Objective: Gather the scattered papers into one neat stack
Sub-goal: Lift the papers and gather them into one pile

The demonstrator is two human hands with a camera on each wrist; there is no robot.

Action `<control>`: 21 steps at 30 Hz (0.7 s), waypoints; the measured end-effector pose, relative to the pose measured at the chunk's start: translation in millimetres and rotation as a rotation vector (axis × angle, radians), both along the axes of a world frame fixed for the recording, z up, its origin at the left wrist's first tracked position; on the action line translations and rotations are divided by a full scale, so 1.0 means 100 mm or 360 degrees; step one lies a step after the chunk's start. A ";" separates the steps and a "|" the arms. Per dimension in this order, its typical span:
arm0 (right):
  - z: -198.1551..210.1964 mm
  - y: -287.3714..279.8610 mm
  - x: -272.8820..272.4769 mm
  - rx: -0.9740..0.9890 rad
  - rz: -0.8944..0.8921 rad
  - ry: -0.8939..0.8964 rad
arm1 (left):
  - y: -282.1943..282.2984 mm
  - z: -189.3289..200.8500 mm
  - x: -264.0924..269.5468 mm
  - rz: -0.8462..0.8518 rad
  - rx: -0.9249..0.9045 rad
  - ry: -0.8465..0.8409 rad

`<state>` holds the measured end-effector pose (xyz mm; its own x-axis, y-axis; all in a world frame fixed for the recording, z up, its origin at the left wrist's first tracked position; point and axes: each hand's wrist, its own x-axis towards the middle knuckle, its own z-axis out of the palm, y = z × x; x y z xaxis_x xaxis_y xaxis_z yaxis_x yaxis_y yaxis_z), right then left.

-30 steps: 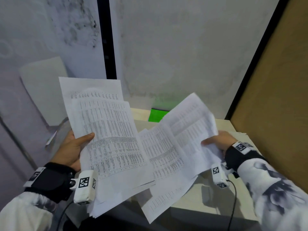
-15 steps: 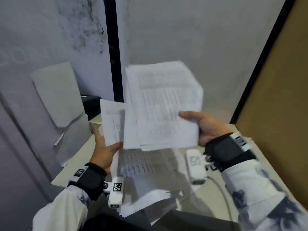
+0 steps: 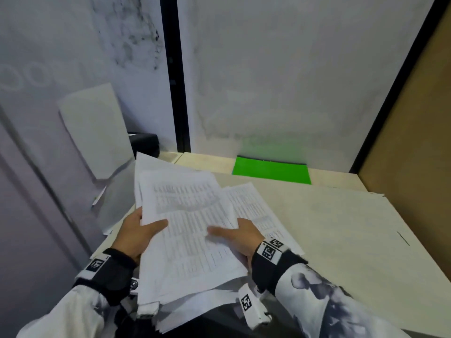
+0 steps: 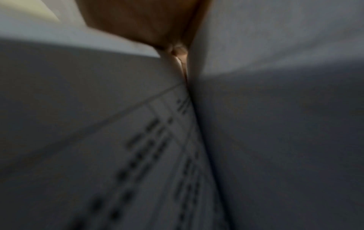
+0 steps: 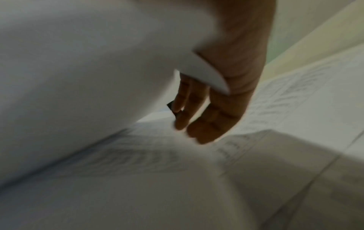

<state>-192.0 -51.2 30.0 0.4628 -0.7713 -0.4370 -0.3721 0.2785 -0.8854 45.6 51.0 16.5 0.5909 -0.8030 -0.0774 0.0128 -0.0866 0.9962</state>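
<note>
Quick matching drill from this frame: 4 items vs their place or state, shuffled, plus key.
Items:
1. left hand
2. right hand
3. flat bright green folder
4. loose white printed sheet

Places or states:
A. lies flat on the beige tabletop under the right hand
B. thumb on top of the bundle of white printed papers, left edge
C. at the back by the wall
D. grips the bundle's right edge

Pairs: 1-B, 2-D, 3-C, 4-A
</note>
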 end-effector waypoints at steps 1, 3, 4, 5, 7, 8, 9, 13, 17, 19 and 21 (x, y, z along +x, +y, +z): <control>-0.03 -0.11 -0.03 -0.0135 -0.0056 0.0175 | 0.03 0.03 0.05 0.0033 -0.0004 -0.0020; -0.08 -0.35 -0.16 -0.0473 -0.0063 0.0896 | 0.12 0.07 0.21 0.0141 -0.0017 -0.0005; -0.14 -0.45 -0.25 -0.0563 -0.0036 0.1193 | 0.18 0.09 0.29 0.0177 -0.0042 -0.0009; -0.24 -0.57 -0.33 -0.0588 -0.0040 0.1374 | 0.24 0.12 0.37 0.0190 -0.0061 -0.0021; -0.30 -0.65 -0.45 -0.0508 -0.0073 0.1532 | 0.33 0.16 0.49 0.0226 -0.0091 -0.0002; -0.31 -0.65 -0.47 -0.0471 -0.0079 0.1577 | 0.37 0.20 0.52 0.0244 -0.0116 0.0012; -0.31 -0.64 -0.48 -0.0469 -0.0076 0.1625 | 0.40 0.21 0.57 0.0263 -0.0129 0.0028; -0.34 -0.59 -0.45 -0.0492 0.0033 0.1690 | 0.46 0.23 0.63 0.0313 -0.0145 0.0089; -0.32 -0.59 -0.37 -0.0410 0.0238 0.1507 | 0.46 0.22 0.59 0.0272 -0.0140 0.0119; -0.31 -0.57 -0.31 -0.0387 0.0311 0.1528 | 0.45 0.22 0.58 0.0270 -0.0133 0.0132; -0.30 -0.53 -0.24 -0.0351 0.0352 0.1596 | 0.44 0.20 0.59 0.0264 -0.0122 0.0144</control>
<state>-215.9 -104.6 0.1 0.1066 -0.8229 -0.5581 -0.9860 -0.0151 -0.1661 104.5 95.4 36.6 0.7092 -0.7006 -0.0782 0.1101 0.0005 0.9939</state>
